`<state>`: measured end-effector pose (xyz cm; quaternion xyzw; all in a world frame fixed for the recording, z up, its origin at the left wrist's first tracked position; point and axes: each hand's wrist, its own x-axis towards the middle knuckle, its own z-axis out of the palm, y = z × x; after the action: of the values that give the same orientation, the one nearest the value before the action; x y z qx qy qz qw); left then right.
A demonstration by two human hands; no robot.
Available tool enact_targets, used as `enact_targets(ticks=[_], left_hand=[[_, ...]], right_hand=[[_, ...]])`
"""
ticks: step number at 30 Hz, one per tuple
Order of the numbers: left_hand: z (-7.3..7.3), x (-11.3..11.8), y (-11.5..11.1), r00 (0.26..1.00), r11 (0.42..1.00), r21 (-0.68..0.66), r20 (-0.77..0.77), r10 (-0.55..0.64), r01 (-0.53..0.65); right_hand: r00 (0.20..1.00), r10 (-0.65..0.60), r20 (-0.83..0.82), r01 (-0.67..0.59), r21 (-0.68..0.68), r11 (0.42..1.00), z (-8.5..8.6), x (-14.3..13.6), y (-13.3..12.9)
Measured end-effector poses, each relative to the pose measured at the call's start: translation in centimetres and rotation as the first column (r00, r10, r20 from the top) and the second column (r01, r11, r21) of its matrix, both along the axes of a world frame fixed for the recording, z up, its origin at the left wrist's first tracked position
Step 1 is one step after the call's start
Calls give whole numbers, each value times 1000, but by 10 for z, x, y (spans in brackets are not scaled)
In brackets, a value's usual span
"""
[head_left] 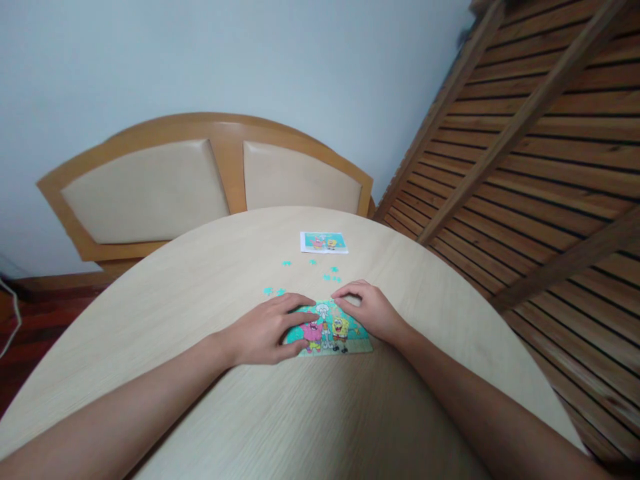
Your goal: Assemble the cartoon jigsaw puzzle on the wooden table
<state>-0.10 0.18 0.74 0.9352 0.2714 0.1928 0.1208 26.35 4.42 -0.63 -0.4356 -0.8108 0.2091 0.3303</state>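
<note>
1. The left hand [265, 331] lies over the left side of the puzzle [328, 335] on the worktop [240, 413], grip spread apart, seemingly steadying it.
2. Two loose pieces [269, 291] sit just beyond that hand; five more pieces [327, 277] lie farther right, near the printed picture [325, 242].
3. The right hand [374, 310] is at the puzzle's far edge, grip nearly together; whether a piece is between, I cannot tell. Fitting that edge seems the step in hand; the next move calls for careful lining-up and a light press.
</note>
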Motion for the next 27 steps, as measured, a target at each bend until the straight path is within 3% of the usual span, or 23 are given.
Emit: enact_targets(ticks=[6,27], left_hand=[[-1,0,0,1000,1000,6,0,-1,1],[1,2,-1,1000,1000,13,3,5,-5]], right_hand=[[997,36,67,-41,66,997,-3,0,0],[992,41,115,-48,59,997,-5,3,-2]])
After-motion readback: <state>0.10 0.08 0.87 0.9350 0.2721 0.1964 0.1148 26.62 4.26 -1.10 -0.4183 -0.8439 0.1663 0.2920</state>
